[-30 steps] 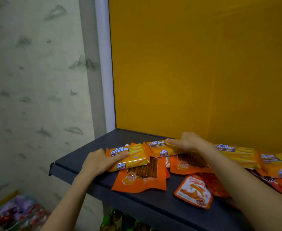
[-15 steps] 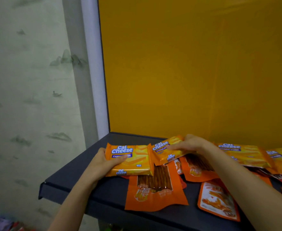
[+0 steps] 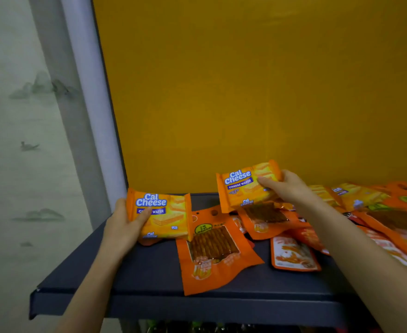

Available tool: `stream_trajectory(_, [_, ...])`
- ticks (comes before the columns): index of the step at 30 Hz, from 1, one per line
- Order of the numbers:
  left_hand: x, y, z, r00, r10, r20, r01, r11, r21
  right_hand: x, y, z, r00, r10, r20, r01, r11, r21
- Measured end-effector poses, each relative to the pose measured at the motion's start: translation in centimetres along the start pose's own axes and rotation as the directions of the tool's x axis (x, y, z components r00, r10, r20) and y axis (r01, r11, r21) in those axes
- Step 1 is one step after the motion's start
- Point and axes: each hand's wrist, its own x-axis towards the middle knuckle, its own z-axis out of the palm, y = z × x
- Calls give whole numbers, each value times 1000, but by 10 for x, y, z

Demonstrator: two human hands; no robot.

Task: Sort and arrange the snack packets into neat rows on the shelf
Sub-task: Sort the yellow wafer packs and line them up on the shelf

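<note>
- Shelf (image 3: pixel 149 284) front edge is nearest me. Orange strip pouch (image 3: pixel 214 251) lies flat near that edge, mid-shelf, slightly skewed. Small orange pouch (image 3: pixel 291 255) lies flat just to its right.
- My left hand (image 3: pixel 123 227) grips the left wafer packet (image 3: pixel 164 215) by its left short end, thumb across the printed face. The packet is tilted up near the shelf's left edge. Can't tell if its lower edge touches the shelf.
- My right hand (image 3: pixel 286 188) grips the right wafer packet (image 3: pixel 243 186) by its right end, thumb on the face. It's held clear above the pile, mid-shelf toward the back.
- More wafer packets (image 3: pixel 356 198) and orange pouches (image 3: pixel 399 219) lie overlapped toward the back right corner, unsorted.
- Handling, my read: wafer packets are light with slick, puffy film and brittle contents, so hold by the ends and don't squeeze the middle. Flat pouches are floppy, so slide them or pinch a sealed edge.
- Yellow back panel (image 3: pixel 245 92) behind looks like a usable datum for the back row.
</note>
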Motion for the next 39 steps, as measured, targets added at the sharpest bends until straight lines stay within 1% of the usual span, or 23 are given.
stream_trajectory(3, [-2, 9, 4, 1000, -8, 7, 9, 982, -191, -24, 0, -23, 999, 38, -26, -33, 984, 174])
stream_trajectory(6, [-5, 23, 17, 999, -20, 26, 28, 933, -359, -47, 4, -50, 993, 76, -90, -51, 966, 254])
stream_trajectory(8, [-7, 36, 30, 996, -31, 80, 63, 897, -438, -61, 8, -71, 987, 98, -127, -58, 955, 290])
stream_trajectory(10, [-11, 51, 48, 981, -43, 187, 132, 859, -495, -75, 15, -95, 978, 120, -169, -64, 951, 303])
stream_trajectory(12, [-18, 67, 72, 963, -26, 269, 166, 841, -514, -90, 23, -122, 968, 145, -203, -77, 947, 312])
stream_trajectory(18, [-68, 121, 162, 897, 40, 441, 229, 810, -540, -138, 56, -216, 923, 216, -319, -110, 942, 318])
stream_trajectory(22, [-117, 155, 225, 854, 81, 513, 254, 797, -548, -173, 79, -288, 889, 245, -387, -141, 951, 277])
stream_trajectory(26, [-173, 188, 288, 797, 118, 593, 289, 787, -545, -209, 101, -359, 853, 265, -450, -161, 953, 256])
stream_trajectory(32, [-257, 230, 366, 730, 176, 660, 295, 790, -537, -250, 134, -453, 809, 296, -508, -197, 951, 239])
stream_trajectory(35, [-285, 247, 397, 691, 216, 690, 271, 808, -524, -263, 143, -490, 795, 299, -527, -201, 951, 236])
stream_trajectory(37, [-298, 258, 417, 681, 219, 699, 244, 832, -498, -267, 148, -511, 785, 301, -542, -199, 950, 238])
stream_trajectory(39, [-310, 270, 436, 677, 205, 706, 248, 840, -482, -268, 154, -530, 776, 302, -554, -203, 951, 234])
